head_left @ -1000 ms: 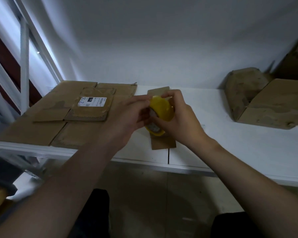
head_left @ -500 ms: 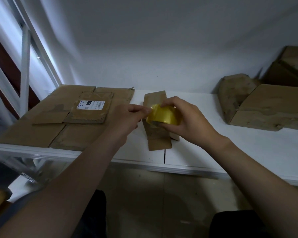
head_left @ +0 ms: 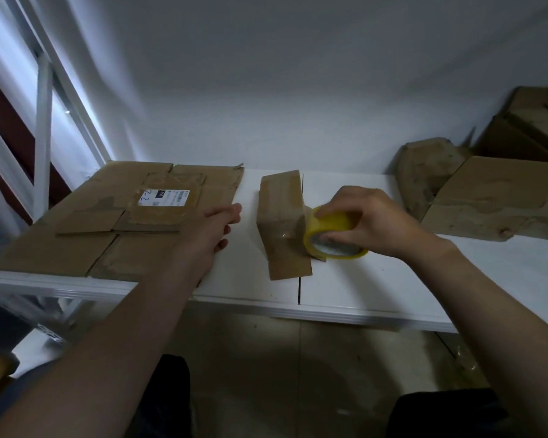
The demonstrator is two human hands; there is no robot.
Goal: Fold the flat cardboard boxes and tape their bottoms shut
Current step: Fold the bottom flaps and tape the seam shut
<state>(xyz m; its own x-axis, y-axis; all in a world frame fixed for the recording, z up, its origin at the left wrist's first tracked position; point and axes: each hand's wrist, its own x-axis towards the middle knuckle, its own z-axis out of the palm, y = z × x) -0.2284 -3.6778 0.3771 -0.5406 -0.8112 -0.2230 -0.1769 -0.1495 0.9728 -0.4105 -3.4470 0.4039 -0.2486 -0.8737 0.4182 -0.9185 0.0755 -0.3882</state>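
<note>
step: taping stage, judged. tape roll point(head_left: 336, 237) is held at the right edge of the small flat box point(head_left: 280, 222); no strip is seen pulled yet.
R hand: right hand point(head_left: 369, 222) is wrapped over the roll from above, fingers point(head_left: 339, 203) curled on the yellow rim, thumb low on the near side.
L hand: left hand point(head_left: 214, 229) holds nothing, fingers point(head_left: 231, 212) loosely curled. It's over the near-right corner of the flat cardboard stack point(head_left: 114, 222); contact can't be told.
task item pos: small box lies flat mid-desk, long axis running away from the person, betw. both hands. A glossy patch beside the roll is prob. tape, not confirmed.
desk: white desk point(head_left: 393, 279); a seam runs under the small box.
stack: several flattened sheets at left, a white label point(head_left: 164, 197) on the top one. None erected.
next move, est.: free tape end to be found and peeled; box to be pinned or opened up by L hand first, since flaps must be folded shut before tape goes on.
containers: folded boxes point(head_left: 487, 200) at far right, lying tilted and creased, well apart from the hands. Insides not visible, so contents can't be told.
progress, est.: early; most cardboard is flat.
</note>
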